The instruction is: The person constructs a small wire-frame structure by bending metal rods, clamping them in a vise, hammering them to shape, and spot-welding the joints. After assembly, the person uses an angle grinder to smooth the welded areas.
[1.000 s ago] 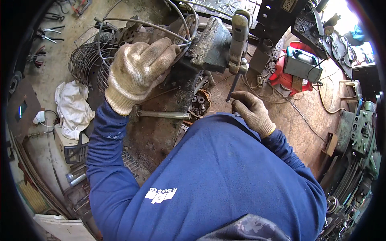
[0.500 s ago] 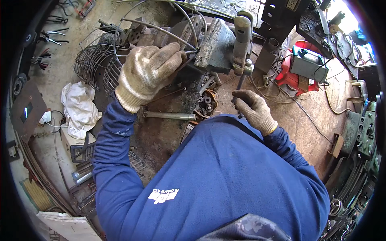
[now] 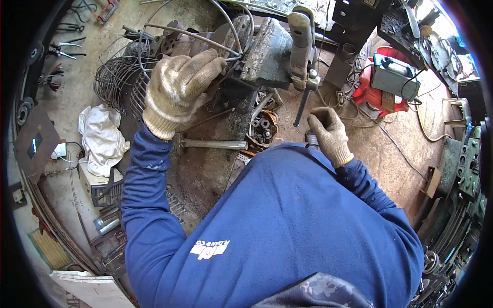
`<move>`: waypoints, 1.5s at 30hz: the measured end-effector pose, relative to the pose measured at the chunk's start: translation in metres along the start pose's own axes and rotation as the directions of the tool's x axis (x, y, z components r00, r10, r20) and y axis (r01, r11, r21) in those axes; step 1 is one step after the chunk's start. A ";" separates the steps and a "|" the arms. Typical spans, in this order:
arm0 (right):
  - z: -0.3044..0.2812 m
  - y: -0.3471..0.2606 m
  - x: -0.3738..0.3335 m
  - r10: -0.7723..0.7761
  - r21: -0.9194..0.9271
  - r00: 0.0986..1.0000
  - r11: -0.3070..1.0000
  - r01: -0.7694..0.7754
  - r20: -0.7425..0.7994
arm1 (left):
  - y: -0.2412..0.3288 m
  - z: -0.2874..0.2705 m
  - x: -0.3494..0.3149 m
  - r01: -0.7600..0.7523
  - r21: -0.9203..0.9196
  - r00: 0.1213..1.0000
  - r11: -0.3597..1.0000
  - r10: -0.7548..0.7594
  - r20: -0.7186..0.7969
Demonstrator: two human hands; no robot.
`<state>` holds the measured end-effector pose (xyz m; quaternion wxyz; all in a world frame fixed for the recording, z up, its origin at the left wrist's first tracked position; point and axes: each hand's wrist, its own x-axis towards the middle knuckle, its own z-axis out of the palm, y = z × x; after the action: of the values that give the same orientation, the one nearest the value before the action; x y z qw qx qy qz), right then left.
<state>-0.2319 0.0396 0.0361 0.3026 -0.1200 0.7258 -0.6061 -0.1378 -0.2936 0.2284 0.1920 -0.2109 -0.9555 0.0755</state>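
My left hand [image 3: 177,90], in a soiled knit work glove, is closed on a bent wire frame [image 3: 191,34] of round metal rod. The rod end shows just beyond my fingertips, beside the jaw of a heavy, worn bench vise [image 3: 267,54]. Part of the frame behind the glove is hidden. From the vise's screw end hangs a dark handle bar [image 3: 304,107], slanting down toward me. My gloved right hand [image 3: 331,136] is just to the right of the bar's lower end, apart from it, fingers loosely curled and thumb away from them.
Below the vise sits a container of metal rings and nuts [image 3: 263,129], beside a metal tube [image 3: 215,144]. Wire coils [image 3: 119,84] and a white cloth [image 3: 102,138] lie left. A grey-and-red machine [image 3: 393,82] with cables stands right.
My right hand has come off the vise handle and sits slightly right of it; the bar's lower end now shows. My left hand and the wire frame appear slightly farther left.
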 end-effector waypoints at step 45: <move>-0.035 -0.051 0.149 -0.424 0.104 0.730 0.891 0.441 0.536 | 0.005 0.009 -0.004 -0.011 0.008 0.997 1.000 0.012 -0.079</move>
<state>-0.3800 -0.0250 0.0437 0.3452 -0.4573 0.5702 -0.5887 -0.1365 -0.2913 0.2178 0.2298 -0.2184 -0.9457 0.0716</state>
